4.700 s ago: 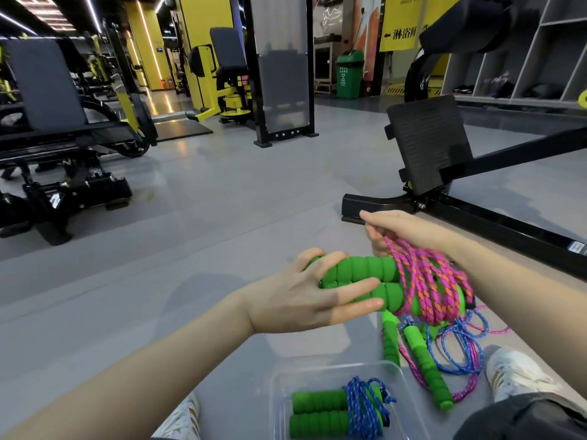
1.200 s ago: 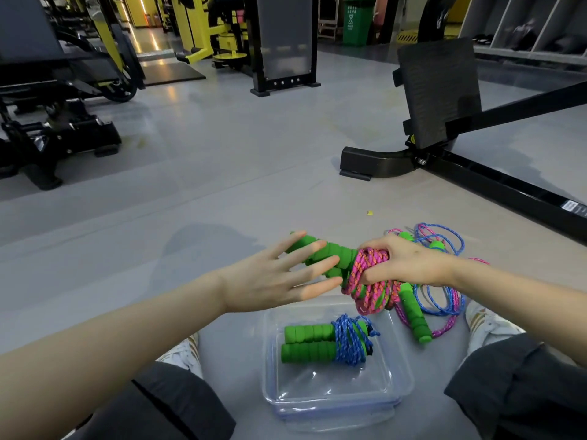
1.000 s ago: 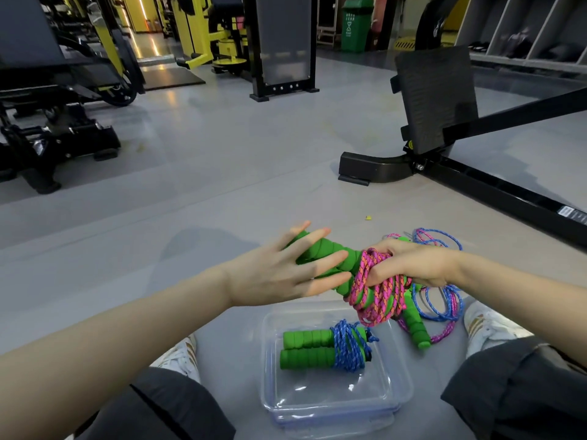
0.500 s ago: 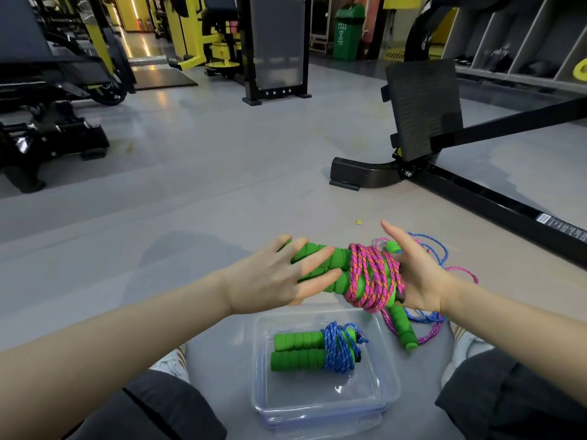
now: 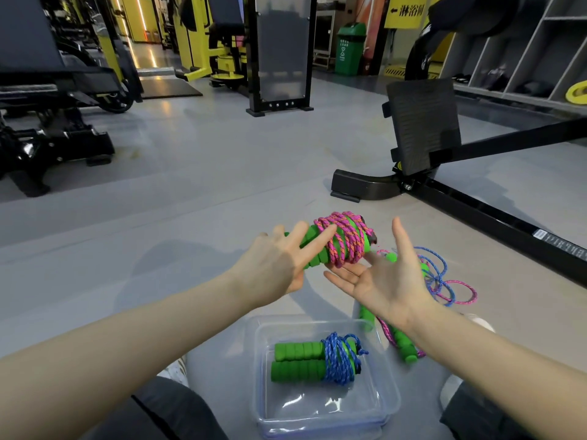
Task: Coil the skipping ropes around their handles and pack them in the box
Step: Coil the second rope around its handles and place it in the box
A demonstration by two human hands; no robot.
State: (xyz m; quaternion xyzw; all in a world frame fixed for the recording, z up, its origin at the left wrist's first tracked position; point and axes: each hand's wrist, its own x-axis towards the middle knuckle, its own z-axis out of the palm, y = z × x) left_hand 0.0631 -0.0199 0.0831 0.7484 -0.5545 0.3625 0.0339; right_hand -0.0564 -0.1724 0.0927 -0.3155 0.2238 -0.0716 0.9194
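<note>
- We saw the left hand (image 5: 274, 265) with its fingers straight, laid across the green handles (image 5: 313, 247) of the pink rope bundle (image 5: 341, 241). We could not tell whether its thumb pressed from underneath.
- The right hand (image 5: 384, 281) was released, palm up. Its fingertips touched the underside of the bundle.
- The bundle hung in the air above the floor (image 5: 190, 201), beyond the box's far edge. Its pink rope was wound tight around both handles.
- The clear box (image 5: 317, 428) sat on the floor between the knees. The blue rope bundle (image 5: 317, 360) lay inside it along the far edge.
- Loose ropes (image 5: 440, 276), blue and pink, lay uncoiled on the floor by the box's right edge.
- We judged the coiling of the pink rope finished and its packing in hand.
- The next move called for a firm hold, so that no turns slipped. The bundle then had to be lowered in beside the blue one, toward the near edge.
</note>
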